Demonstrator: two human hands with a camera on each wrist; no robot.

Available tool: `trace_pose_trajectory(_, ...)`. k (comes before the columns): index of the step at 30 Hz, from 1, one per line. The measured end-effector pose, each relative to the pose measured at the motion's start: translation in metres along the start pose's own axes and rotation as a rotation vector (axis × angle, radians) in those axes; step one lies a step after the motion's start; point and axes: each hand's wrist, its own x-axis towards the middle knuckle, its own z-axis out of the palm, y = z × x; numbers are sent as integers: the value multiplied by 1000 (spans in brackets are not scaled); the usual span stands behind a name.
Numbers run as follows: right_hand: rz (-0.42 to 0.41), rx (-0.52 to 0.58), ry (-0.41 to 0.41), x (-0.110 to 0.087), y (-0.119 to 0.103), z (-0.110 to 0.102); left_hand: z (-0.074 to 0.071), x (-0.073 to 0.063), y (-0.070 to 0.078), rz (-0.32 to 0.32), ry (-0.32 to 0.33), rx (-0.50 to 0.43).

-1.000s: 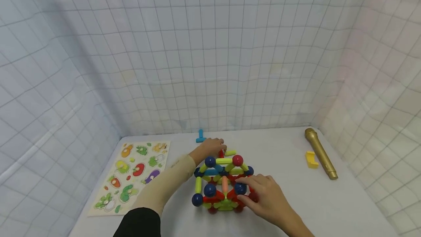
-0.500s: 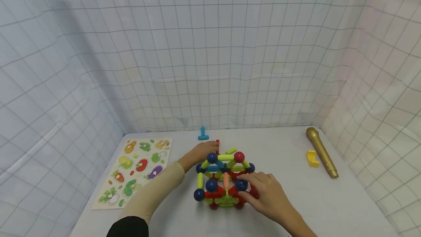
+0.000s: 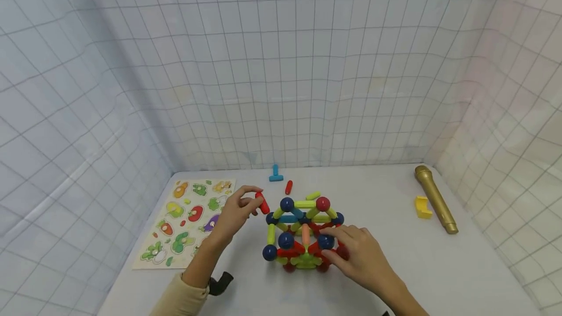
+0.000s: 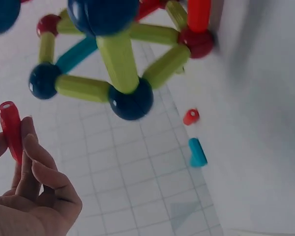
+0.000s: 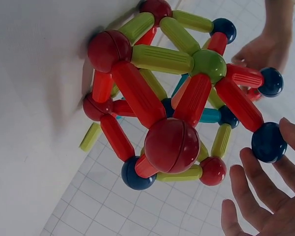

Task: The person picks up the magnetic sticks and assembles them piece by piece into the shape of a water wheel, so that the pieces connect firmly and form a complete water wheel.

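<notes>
A structure of magnetic rods and balls [image 3: 306, 230], in lime, red, blue and orange, stands on the table before me. My right hand [image 3: 362, 257] holds the dark blue ball [image 5: 269, 142] at its near right corner between thumb and fingers; that ball stays joined to a red rod. Left of the structure, my left hand [image 3: 232, 213] is raised, pinching a loose red magnetic rod [image 3: 263, 204] by one end. In the left wrist view this rod [image 4: 11, 130] stands nearly upright between thumb and fingers, apart from the structure's dark blue balls.
Behind the structure lie a red rod [image 3: 288, 187], a lime rod [image 3: 313, 195] and two blue rods [image 3: 275, 178]. A vegetable picture board [image 3: 142, 264] is at left. At right are a golden microphone [image 3: 436, 199] and a yellow piece [image 3: 422, 207]. Gridded cloth walls [image 3: 298, 87] surround the table.
My left hand has come from behind the structure to its left side, bringing a red rod with it. Another red rod is now uncovered there. The right hand keeps its hold.
</notes>
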Motion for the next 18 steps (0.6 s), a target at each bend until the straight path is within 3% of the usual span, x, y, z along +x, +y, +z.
trace_pose_trajectory(3,0,-9,0,-1,0,-1,7,-20,6,-28,-50,5)
trace_pose_trajectory(6,6,-7,3,-1,0,-1,16,-28,8,-19,-77,30)
trace_pose_trajectory(12,21,-6,-2,-2,0,-1,29,-27,11,20,-107,44)
trace_pose_trajectory(18,8,-14,1,-2,-1,-1,35,-22,12,-5,-122,40)
